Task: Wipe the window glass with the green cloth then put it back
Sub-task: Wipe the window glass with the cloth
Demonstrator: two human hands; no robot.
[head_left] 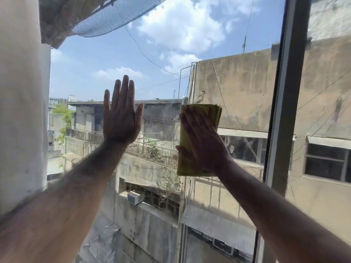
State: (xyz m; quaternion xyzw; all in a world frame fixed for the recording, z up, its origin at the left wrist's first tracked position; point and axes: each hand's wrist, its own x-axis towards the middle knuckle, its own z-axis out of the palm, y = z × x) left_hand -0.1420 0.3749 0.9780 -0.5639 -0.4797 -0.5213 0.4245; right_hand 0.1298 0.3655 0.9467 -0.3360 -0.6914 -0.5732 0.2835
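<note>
The window glass (161, 54) fills most of the view, with sky and buildings behind it. My right hand (201, 141) lies flat on the folded green cloth (212, 114) and presses it against the pane, right of centre. The cloth is yellowish green, folded into a tall rectangle, and my palm hides its middle. My left hand (121, 114) rests flat on the glass to the left of the cloth, fingers spread and pointing up, with nothing in it.
A grey vertical window frame bar (284, 103) runs down the right side, with another pane beyond it. A pale wall or curtain (22, 103) borders the glass on the left. Netting (114, 16) hangs outside at the top left.
</note>
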